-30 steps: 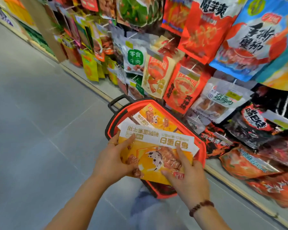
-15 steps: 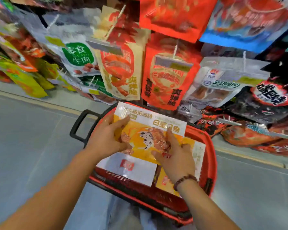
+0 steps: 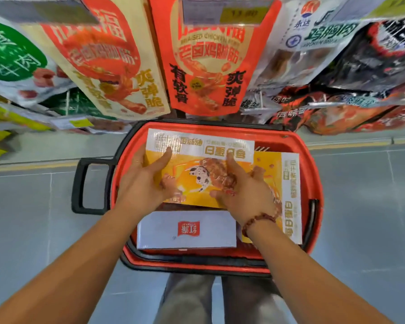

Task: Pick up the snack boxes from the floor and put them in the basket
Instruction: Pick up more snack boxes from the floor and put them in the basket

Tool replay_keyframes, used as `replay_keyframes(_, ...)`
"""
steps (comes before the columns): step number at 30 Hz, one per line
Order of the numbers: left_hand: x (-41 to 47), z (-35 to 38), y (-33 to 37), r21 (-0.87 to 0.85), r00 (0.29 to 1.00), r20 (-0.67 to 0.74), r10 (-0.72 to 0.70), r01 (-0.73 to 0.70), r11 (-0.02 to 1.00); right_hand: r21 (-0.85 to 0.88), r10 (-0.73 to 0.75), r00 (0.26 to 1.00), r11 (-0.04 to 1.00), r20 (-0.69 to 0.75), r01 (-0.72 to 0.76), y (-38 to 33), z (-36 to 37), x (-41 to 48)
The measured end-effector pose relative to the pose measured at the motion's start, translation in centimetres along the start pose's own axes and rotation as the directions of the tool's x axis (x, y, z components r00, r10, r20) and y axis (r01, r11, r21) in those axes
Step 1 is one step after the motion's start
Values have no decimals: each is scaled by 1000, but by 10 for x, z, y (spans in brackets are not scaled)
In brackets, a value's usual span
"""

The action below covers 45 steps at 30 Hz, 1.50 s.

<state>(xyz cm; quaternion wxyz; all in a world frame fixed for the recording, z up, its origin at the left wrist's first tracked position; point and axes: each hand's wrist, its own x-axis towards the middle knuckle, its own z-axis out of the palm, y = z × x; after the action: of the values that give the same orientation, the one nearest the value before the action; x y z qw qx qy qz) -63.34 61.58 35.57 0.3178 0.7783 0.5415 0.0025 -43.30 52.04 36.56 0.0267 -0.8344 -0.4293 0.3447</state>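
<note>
- Yellow snack box [image 3: 197, 169] held flat over the red basket [image 3: 313, 174], towards its far left side.
- Left hand [image 3: 143, 181] grips the box's left edge, thumb on top. Right hand [image 3: 246, 190] holds its near right part, fingers spread over the top and thumb at the near edge.
- Beneath lie a second yellow box [image 3: 288, 195] at the right and a white box [image 3: 187, 230] at the near side.
- Risk: these two may sit unevenly, so the box could settle tilted and slide once let go.
- Risk: its far edge is close to the basket's far rim and could catch there, left propped up.
- Risk: hanging snack bags [image 3: 206, 66] just beyond the rim could be brushed.
</note>
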Motion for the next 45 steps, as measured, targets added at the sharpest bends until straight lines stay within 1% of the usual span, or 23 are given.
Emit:
replay_keyframes(2,1,3,-5,-30,1000,2,-9,9,1000,5,16,1000,1000,9,-16,-2,0,0)
replay_keyframes(5,2,2,-6,-47,998,45,-50,52,998,12,34,999,999,7,-34,-4,0,0)
replay_keyframes(8,-2,-6,0,-27,996,78,-39,42,999,27,36,998,999,44,-37,-3,1,-13)
replay_keyframes(10,-10,-17,13,16,998,40,-43,42,999,47,37,999,998,20,-38,5,-3,-31)
replay_keyframes(12,-20,-34,29,38,998,-61,-23,25,999,90,34,999,995,-41,-30,24,-14,-57)
replay_keyframes(13,-26,-41,38,27,994,-104,15,-13,1000,118,28,997,993,-73,-20,36,-21,-73)
replay_keyframes(15,-41,-52,59,-35,978,-138,153,-159,987,220,54,988,975,-146,-21,64,-34,-115)
replay_keyframes(17,-59,-52,84,-131,945,-117,306,-320,938,363,164,956,929,-243,-67,95,-46,-161)
replay_keyframes(20,-93,-38,135,-244,867,-82,492,-496,833,527,378,873,832,-308,-174,142,-57,-230)
replay_keyframes(23,-120,-11,194,-293,784,-28,620,-599,745,570,457,814,797,-358,-197,190,-65,-290)
replay_keyframes(26,-155,30,266,-320,657,50,752,-703,635,641,556,714,742,-426,-196,245,-64,-358)
replay_keyframes(29,-203,80,331,-359,517,83,852,-782,510,729,655,585,668,-478,-152,295,-51,-424)
replay_keyframes(32,-262,135,384,-418,431,139,892,-790,447,801,744,466,588,-480,-114,341,-30,-487)
replay_keyframes(34,-301,172,412,-441,354,179,918,-805,397,833,794,388,543,-467,-108,372,-13,-525)
replay_keyframes(37,-356,221,442,-475,261,252,932,-805,355,896,873,280,436,-400,-79,410,16,-573)
replay_keyframes(40,-395,268,463,-488,182,343,921,-803,341,939,935,170,329,-310,-97,445,45,-609)
replay_keyframes(42,-414,300,480,-500,118,391,913,-805,318,958,963,112,260,-247,-120,469,60,-627)
replay_keyframes(45,-442,351,515,-526,34,453,891,-797,298,980,987,52,155,-149,-126,503,83,-642)
